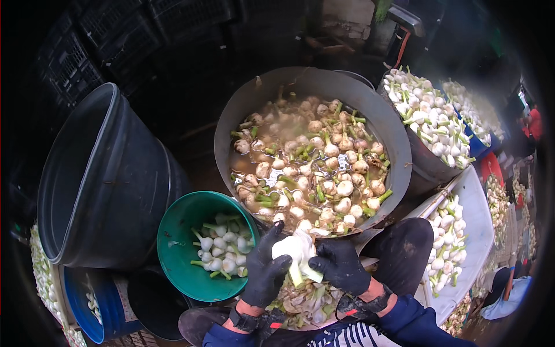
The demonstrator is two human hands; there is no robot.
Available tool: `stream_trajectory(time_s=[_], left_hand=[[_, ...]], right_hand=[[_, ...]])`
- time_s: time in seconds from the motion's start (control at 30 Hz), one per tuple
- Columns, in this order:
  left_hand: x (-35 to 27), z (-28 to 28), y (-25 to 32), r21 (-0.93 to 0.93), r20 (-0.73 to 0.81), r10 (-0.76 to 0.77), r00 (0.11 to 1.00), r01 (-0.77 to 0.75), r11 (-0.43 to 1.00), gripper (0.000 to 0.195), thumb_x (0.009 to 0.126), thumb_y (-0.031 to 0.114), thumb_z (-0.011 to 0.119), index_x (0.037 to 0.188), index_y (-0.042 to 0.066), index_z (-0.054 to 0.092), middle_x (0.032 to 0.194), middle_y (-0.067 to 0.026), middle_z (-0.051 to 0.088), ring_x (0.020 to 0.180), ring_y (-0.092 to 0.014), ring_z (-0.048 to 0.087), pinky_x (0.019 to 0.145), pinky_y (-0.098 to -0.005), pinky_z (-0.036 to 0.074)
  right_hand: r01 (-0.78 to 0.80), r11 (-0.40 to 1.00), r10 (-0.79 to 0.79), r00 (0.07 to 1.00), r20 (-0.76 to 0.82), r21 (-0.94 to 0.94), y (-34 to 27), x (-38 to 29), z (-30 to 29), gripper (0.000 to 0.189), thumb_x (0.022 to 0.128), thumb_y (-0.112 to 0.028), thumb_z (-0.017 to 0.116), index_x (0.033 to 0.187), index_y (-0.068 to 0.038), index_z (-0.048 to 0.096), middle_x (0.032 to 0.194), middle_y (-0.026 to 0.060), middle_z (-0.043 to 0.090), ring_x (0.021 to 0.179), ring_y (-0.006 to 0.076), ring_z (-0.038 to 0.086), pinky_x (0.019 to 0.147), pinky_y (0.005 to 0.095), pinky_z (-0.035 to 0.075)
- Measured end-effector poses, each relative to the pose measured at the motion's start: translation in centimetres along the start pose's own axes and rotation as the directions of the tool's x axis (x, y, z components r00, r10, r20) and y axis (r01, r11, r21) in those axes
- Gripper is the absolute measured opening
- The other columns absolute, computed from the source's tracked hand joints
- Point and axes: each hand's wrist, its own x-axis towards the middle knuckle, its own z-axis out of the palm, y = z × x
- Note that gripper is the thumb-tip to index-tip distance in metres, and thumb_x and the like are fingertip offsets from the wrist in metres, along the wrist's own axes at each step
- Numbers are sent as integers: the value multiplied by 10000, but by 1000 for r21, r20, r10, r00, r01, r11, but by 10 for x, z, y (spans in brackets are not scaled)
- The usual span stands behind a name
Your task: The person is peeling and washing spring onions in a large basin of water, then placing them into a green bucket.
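Note:
My left hand [265, 265], in a black glove, holds white garlic bulbs [289, 249] with cut green stems pointing down towards me. My right hand [342, 265], gloved alike, grips the same cluster from the right, its thumb at a stem. Glare blurs where one bulb ends and another begins. Under my hands, loose garlic skins [310, 299] lie heaped in my lap. Just beyond stands a wide grey tub [227, 130] of murky water, full of floating garlic bulbs [344, 188] with brownish skins. Left of my left hand, a green bucket [177, 260] contains clean white bulbs [225, 247].
A large dark barrel [125, 182] lies tilted at left, above a blue barrel [78, 295] with some garlic. At right are a heaped drum [427, 117] of white bulbs and a pale tray [475, 225] with more. A person in red [534, 123] is far right.

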Motion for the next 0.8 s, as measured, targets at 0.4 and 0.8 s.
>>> stream_trajectory(time_s=[0.4,0.8], left_hand=[[-5,-3,-22,-155,14,-102,995,103,983,587,897,253,522,1374,-48,363,1267,-158,527,1166,-262,516,1029,-392,389],[-4,11,-13,101,-18,-193,981,194,976,576,904,412,556,1311,21,442,1156,-112,542,1007,-203,568,856,-348,487]], right_hand=[[-274,908,228,958,172,318,10,-37,1,312,887,-291,636,844,18,627,626,5,563,543,58,481,469,248,367],[164,906,-225,967,-116,-391,-17,-34,-24,404,721,-279,770,1051,-94,626,772,49,621,621,216,616,558,323,497]])
